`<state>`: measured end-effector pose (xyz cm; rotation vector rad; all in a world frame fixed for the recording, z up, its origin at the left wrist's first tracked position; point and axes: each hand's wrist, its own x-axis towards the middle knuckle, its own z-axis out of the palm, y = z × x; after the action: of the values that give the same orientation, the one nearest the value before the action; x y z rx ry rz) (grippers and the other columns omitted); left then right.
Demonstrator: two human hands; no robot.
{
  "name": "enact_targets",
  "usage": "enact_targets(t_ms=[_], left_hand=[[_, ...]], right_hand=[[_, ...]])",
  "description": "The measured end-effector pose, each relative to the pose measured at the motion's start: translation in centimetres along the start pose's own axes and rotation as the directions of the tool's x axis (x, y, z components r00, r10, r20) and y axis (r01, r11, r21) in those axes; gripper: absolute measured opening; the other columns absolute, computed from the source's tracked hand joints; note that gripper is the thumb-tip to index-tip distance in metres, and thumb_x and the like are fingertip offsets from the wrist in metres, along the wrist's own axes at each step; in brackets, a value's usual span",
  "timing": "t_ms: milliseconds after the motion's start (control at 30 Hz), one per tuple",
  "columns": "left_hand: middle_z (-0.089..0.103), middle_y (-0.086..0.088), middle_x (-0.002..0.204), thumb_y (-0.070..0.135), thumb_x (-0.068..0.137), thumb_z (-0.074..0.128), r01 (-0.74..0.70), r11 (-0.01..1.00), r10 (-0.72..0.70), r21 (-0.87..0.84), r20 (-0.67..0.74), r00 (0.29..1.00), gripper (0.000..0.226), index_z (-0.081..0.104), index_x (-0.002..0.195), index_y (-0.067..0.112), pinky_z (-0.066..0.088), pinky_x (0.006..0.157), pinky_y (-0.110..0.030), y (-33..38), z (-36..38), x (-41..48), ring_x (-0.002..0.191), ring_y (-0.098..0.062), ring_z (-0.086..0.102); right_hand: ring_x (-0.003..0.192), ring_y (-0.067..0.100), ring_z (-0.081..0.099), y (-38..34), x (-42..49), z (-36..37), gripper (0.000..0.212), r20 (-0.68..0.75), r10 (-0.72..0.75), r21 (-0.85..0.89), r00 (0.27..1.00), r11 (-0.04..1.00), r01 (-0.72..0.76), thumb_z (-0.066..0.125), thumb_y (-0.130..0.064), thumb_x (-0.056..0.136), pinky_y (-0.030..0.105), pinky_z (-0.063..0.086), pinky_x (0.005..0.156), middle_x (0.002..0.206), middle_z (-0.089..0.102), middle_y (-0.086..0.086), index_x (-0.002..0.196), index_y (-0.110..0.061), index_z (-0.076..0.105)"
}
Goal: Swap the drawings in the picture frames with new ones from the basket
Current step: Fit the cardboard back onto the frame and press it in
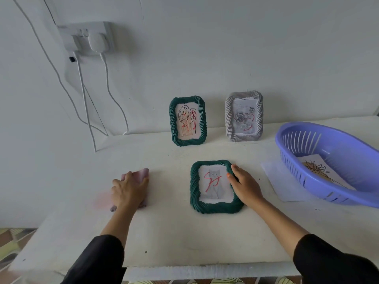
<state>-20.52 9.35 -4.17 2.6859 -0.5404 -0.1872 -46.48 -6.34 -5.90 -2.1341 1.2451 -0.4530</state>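
Note:
A dark green frame (215, 208) lies flat on the white table (174, 238), showing a grey cat drawing with red scribbles. My right hand (245, 185) rests on its right edge, fingers fairly straight. My left hand (129, 188) presses flat on a pink cloth (141, 173) to the left. Two frames stand against the wall: a green one (187, 120) with a leaf drawing and a grey one (244, 116) with a rose drawing. A purple basket (332, 165) at the right holds a flower drawing (320, 169).
A white sheet of paper (276, 181) lies under the basket's near side. A wall socket (90, 38) with plugs and hanging cables is at upper left. The table's front edge runs near the bottom, with patterned floor below.

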Motion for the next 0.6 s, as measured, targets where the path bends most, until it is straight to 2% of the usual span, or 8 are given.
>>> enact_targets(t_ms=[133, 200, 300, 333, 400, 467, 533, 600], left_hand=[[0.049, -0.019, 0.128, 0.06, 0.084, 0.045, -0.069, 0.965, 0.079, -0.254, 0.026, 0.997, 0.065, 0.046, 0.134, 0.019, 0.042, 0.096, -0.041, 1.8, -0.9, -1.2, 0.115, -0.037, 0.052], [0.057, -0.014, 0.125, 0.059, 0.082, 0.049, -0.175, 0.877, 0.207, -0.448, 0.023, 0.978, 0.065, 0.049, 0.132, 0.017, 0.045, 0.09, -0.034, 4.0, -1.2, -2.7, 0.105, -0.028, 0.057], [0.062, -0.004, 0.108, 0.052, 0.082, 0.057, -0.279, 0.697, 0.38, -0.661, 0.01, 0.925, 0.059, 0.054, 0.128, 0.015, 0.045, 0.069, -0.022, 8.5, -1.8, -6.1, 0.09, -0.017, 0.057], [0.063, -0.002, 0.106, 0.053, 0.081, 0.055, -0.285, 0.652, 0.438, -0.702, 0.042, 0.898, 0.059, 0.055, 0.126, 0.015, 0.047, 0.07, -0.021, 9.9, -1.6, -7.2, 0.091, -0.018, 0.059], [0.065, -0.006, 0.113, 0.059, 0.077, 0.046, -0.219, 0.579, 0.526, -0.786, 0.154, 0.836, 0.063, 0.059, 0.122, 0.017, 0.051, 0.09, -0.032, 12.2, -0.9, -8.6, 0.103, -0.021, 0.061], [0.062, -0.006, 0.123, 0.06, 0.083, 0.041, -0.043, 0.504, 0.537, -0.862, 0.274, 0.798, 0.048, 0.064, 0.113, 0.03, 0.041, 0.108, -0.04, 13.5, -0.4, -9.1, 0.116, -0.02, 0.057], [0.056, 0.001, 0.129, 0.05, 0.094, 0.037, -0.013, 0.422, 0.507, -0.907, 0.224, 0.833, 0.033, 0.063, 0.11, 0.039, 0.032, 0.113, -0.038, 13.5, 0.3, -8.8, 0.121, -0.016, 0.051], [0.05, -0.004, 0.131, 0.039, 0.099, 0.033, -0.171, 0.501, 0.421, -0.849, 0.067, 0.905, 0.037, 0.058, 0.125, 0.03, 0.029, 0.112, -0.037, 12.5, 1.3, -8.0, 0.127, -0.021, 0.042]], right_hand=[[0.146, 0.014, 0.01, -1.1, -0.2, -0.7, 0.065, -0.023, 0.001, 0.204, 1.0, 0.979, 0.004, 0.039, -0.044, 0.095, 0.031, 0.007, 0.119, 0.158, 0.012, 0.0, 0.149, -0.016, 0.014], [0.146, 0.013, 0.008, -3.0, -0.5, -1.0, 0.073, -0.04, -0.066, 0.287, 0.997, 0.955, 0.075, 0.044, -0.048, 0.092, 0.033, 0.007, 0.119, 0.158, 0.009, -0.002, 0.149, -0.018, 0.011], [0.143, 0.013, 0.023, -6.4, -1.4, -1.0, 0.087, 0.149, -0.151, 0.527, 0.977, 0.848, 0.05, 0.049, -0.06, 0.078, 0.034, 0.018, 0.117, 0.155, 0.022, -0.002, 0.149, -0.025, 0.012], [0.139, 0.014, 0.032, -7.2, -1.6, -0.7, 0.092, 0.226, -0.187, 0.634, 0.956, 0.774, 0.002, 0.052, -0.065, 0.073, 0.035, 0.024, 0.116, 0.152, 0.031, 0.0, 0.148, -0.025, 0.017], [0.123, 0.015, 0.053, -8.1, -1.9, -0.1, 0.077, 0.25, -0.22, 0.835, 0.943, 0.542, -0.096, 0.058, -0.06, 0.075, 0.035, 0.042, 0.107, 0.135, 0.054, 0.005, 0.137, -0.017, 0.04], [0.103, 0.017, 0.065, -8.5, -2.0, 0.0, 0.041, 0.203, -0.097, 0.936, 0.974, 0.311, -0.164, 0.057, -0.037, 0.087, 0.029, 0.055, 0.089, 0.114, 0.066, 0.01, 0.118, -0.01, 0.056], [0.092, 0.023, 0.067, -7.9, -1.6, -0.3, 0.03, 0.172, 0.053, 0.955, 0.984, 0.237, -0.179, 0.055, -0.019, 0.09, 0.026, 0.057, 0.073, 0.104, 0.068, 0.016, 0.114, -0.002, 0.059], [0.093, 0.029, 0.065, -6.9, -0.9, -1.2, 0.031, 0.143, 0.144, 0.954, 0.979, 0.242, -0.175, 0.056, -0.015, 0.089, 0.032, 0.054, 0.077, 0.104, 0.067, 0.018, 0.116, 0.0, 0.058]])
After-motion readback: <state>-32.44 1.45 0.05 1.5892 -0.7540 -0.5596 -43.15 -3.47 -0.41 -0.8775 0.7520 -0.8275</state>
